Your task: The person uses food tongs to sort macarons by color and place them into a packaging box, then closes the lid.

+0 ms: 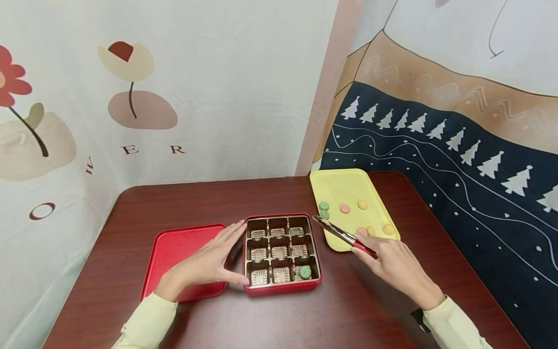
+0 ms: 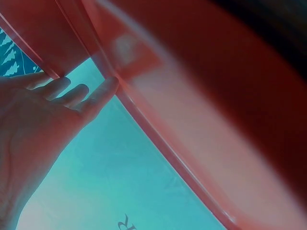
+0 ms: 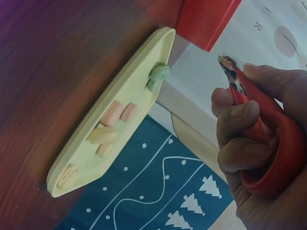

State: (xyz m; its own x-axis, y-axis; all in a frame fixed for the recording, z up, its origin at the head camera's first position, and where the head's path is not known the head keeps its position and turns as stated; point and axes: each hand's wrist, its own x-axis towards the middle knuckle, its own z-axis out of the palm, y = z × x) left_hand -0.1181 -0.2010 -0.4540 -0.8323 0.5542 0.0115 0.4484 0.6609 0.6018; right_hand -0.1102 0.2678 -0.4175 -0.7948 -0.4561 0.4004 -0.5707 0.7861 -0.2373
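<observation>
My left hand (image 1: 209, 261) rests against the left side of a red square box (image 1: 283, 290), with fingers fairly straight and thumb near its front left corner. In the left wrist view, fingertips (image 2: 112, 85) touch the red edge. The box has a dark insert divided into several compartments. One green macaron (image 1: 305, 272) sits in the front right compartment. My right hand (image 1: 396, 264) grips metal tongs (image 1: 342, 234) by their red handle (image 3: 264, 139). The tong tips point left, between the box and a yellow tray (image 1: 340, 182); I cannot tell whether they hold anything.
On the yellow tray lie green macarons (image 1: 323, 206), pink macarons (image 1: 345, 208) and yellow macarons (image 1: 389, 229). A red lid (image 1: 174, 252) lies left of the box, partly under my left forearm. Printed curtains (image 1: 240, 97) hang behind the brown table (image 1: 196, 206).
</observation>
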